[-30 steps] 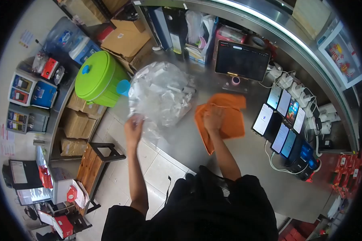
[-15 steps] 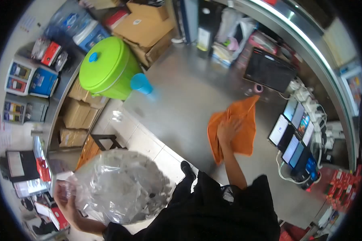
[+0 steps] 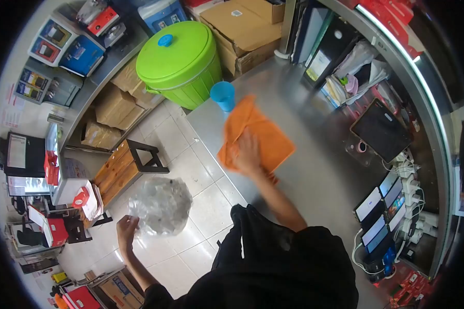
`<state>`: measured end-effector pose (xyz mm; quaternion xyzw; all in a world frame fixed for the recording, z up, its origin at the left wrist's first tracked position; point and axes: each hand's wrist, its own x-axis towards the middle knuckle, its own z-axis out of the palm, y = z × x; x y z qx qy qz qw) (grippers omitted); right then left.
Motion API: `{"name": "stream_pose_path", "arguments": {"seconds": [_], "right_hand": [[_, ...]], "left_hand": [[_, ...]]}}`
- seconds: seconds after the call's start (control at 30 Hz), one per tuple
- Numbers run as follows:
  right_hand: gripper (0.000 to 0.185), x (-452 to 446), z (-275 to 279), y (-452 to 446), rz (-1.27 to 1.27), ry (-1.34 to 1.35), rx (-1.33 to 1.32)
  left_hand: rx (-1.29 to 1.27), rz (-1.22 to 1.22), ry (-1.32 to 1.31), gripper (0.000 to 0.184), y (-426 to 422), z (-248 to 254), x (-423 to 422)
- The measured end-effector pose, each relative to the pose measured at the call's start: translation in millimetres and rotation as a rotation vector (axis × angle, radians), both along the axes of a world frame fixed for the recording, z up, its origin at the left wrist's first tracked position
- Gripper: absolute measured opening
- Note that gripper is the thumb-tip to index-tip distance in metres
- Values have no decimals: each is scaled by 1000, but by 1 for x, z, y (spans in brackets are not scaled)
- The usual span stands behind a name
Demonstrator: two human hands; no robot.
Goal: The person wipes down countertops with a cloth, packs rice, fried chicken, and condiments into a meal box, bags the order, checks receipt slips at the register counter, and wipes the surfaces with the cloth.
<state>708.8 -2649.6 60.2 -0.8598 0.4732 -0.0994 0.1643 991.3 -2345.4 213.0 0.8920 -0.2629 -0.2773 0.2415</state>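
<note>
Out to the left, my left hand (image 3: 127,229) pinches the edge of a clear plastic bag (image 3: 162,206). The bag hangs over the tiled floor, bulging, with greyish bits showing through it. My right hand (image 3: 247,152) lies flat on an orange cloth (image 3: 273,141), fingers stretched out over it. This cloth is spread, with some folds, on the metal table (image 3: 314,180) near its left edge. Just beyond the cloth's far corner stands a blue plastic cup (image 3: 223,97).
A green lidded bucket (image 3: 178,59) stands past the table's far left corner, beside cardboard boxes (image 3: 242,26). Several phones (image 3: 381,211) with white cables line the right side, near a dark tablet (image 3: 381,129). A wooden bench (image 3: 116,170) is at left.
My right hand and the cloth have moved left across the table, towards the cup. The bag now hangs lower and farther from the camera, still in my left hand. The view has shifted.
</note>
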Motion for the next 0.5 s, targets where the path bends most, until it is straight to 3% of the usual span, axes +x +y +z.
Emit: {"name": "stream_pose_path", "arguments": {"seconds": [0.03, 0.1, 0.2, 0.23, 0.3, 0.37, 0.5], "right_hand": [[44, 5, -51, 24, 127, -116, -210], [41, -15, -46, 65, 275, -142, -171], [48, -84, -45, 82, 67, -284, -19], [50, -101, -12, 67, -36, -195, 164], [52, -122, -8, 27, -183, -95, 170], [53, -125, -63, -34, -246, -53, -95], [55, -87, -66, -182, -298, -33, -191]], "left_hand": [[-8, 14, -10, 20, -4, -7, 1], [-136, -58, -84, 20, -21, -9, -9], [-156, -26, -73, 18, -45, -4, -21], [-158, -23, -64, 18, -48, -6, -21], [-149, -17, -53, 18, -47, -12, -21], [-173, -5, -25, 17, -38, -19, -25], [-156, 80, 3, 16, -24, -20, -46]]}}
